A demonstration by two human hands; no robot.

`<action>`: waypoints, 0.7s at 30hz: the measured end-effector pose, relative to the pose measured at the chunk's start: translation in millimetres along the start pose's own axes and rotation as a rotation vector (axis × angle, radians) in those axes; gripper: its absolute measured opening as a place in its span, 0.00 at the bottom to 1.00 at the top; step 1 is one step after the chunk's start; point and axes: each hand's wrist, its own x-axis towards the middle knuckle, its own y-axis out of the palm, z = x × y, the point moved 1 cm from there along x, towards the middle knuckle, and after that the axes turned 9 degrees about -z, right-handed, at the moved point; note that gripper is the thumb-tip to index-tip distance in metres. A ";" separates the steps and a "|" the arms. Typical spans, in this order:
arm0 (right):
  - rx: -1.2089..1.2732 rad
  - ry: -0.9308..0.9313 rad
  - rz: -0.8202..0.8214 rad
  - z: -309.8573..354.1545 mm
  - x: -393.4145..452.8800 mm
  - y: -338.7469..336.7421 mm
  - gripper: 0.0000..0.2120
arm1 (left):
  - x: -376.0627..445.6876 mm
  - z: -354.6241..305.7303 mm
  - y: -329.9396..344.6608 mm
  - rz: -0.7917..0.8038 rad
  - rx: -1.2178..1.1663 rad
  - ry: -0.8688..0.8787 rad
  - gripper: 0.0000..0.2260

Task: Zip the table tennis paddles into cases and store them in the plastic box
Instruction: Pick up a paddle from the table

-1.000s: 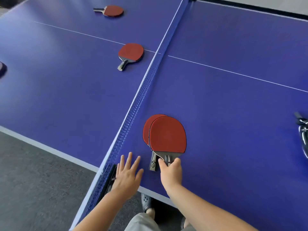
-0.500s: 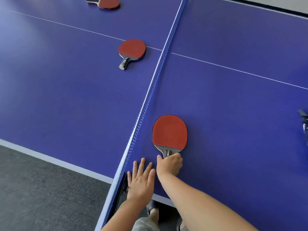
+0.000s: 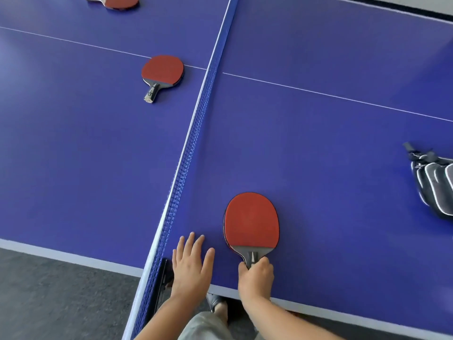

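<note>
Red rubber on the near pair of stacked table tennis paddles [image 3: 252,220] is being shown almost as one face in the head view, only a thin dark edge of the lower blade peeking out at the left; a second ago the two blades were being seen fanned apart, so they are now being squared into a single stack on the blue table tennis table [image 3: 331,155], just right of the blue mesh net [image 3: 188,153]. The short handles are being clenched by the right hand [image 3: 256,276], fingers curled round them, while the left hand [image 3: 192,262] is being rested flat and released on the table, fingers spread, beside the stack and touching nothing else; it has been drawn in closer to the paddles than before. This is being judged as the gathering step, with casing not yet begun. A second red round paddle with a dark handle [image 3: 161,73] and a third red paddle at the far edge [image 3: 120,0] are being left lying beyond the net. The black zip paddle cases with white piping [image 3: 432,182] are being seen heaped at the right edge, well apart from the stack; whether anything is inside them cannot be told. The plastic box is not being shown.
</note>
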 end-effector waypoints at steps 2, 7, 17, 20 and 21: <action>-0.010 0.003 0.007 -19.9 -8.0 2.6 0.17 | 0.4 -5.2 2.7 0.017 0.008 0.026 0.38; 0.019 -0.017 0.027 -20.9 -13.4 7.7 0.23 | 2.1 -11.5 8.3 0.053 0.092 0.070 0.39; 0.358 -0.035 0.065 -16.9 57.5 -40.4 0.34 | 23.3 -57.5 19.4 0.162 -0.197 -0.130 0.29; 0.304 -0.086 0.170 -10.0 67.5 -41.2 0.27 | 25.6 -64.7 20.0 0.146 -0.206 -0.155 0.24; 0.292 -0.101 0.176 -8.0 65.1 -40.2 0.26 | 27.1 -63.2 18.6 0.133 -0.217 -0.171 0.24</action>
